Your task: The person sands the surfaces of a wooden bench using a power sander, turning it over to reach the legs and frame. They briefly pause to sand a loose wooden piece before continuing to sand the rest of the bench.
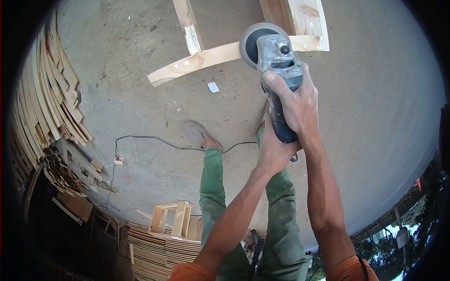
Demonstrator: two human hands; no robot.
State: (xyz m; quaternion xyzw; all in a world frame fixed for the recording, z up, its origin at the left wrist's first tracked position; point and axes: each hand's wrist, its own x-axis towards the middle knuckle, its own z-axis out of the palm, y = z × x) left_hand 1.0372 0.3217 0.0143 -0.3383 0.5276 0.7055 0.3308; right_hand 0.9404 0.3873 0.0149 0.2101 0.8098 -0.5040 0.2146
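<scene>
Dusty grey floor (375,122) — planks (41,93) at left

The grey-and-dark handheld power tool (281,55) with a round disc has a scuffed, metallic-looking head and a matt, plastic-looking handle. The pale, curved wooden frame (206,59) looks smooth, with whitish patches. The grey, concrete-looking floor (145,107) is matt and gritty; long, light-brown wooden strips (43,93) by its left edge look unvarnished. The green trousers (213,173) are matt cloth.
</scene>
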